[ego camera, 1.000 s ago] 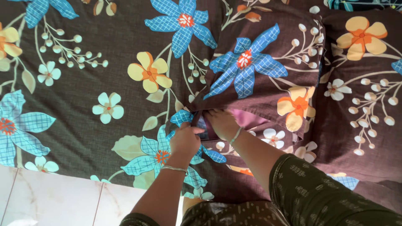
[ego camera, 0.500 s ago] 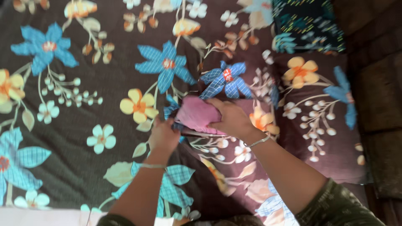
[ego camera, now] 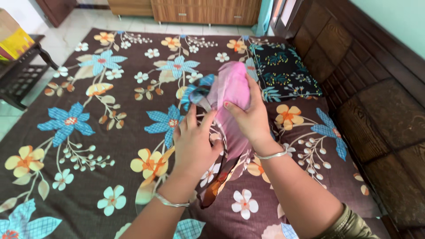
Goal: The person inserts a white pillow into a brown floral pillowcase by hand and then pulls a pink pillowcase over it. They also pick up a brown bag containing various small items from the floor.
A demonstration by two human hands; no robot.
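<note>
Pillow (ego camera: 232, 88), flat on the bed (ego camera: 110, 132) half a second ago, now lifted upright above it, pink end bared. Right hand (ego camera: 250, 117) clasped round the pink end, fingers curled. Left hand (ego camera: 192, 144) pinching the floral cover (ego camera: 221, 172) just below, cover hanging down to the bed. Dark patterned pillow (ego camera: 287, 71) beyond, by the wooden headboard (ego camera: 376, 97). Black side table (ego camera: 20, 73) at far left.

A pink pillow (ego camera: 232, 88) wears a brown floral cover (ego camera: 221, 175); the bedsheet (ego camera: 97, 132) matches, brown with blue, yellow flowers.
</note>
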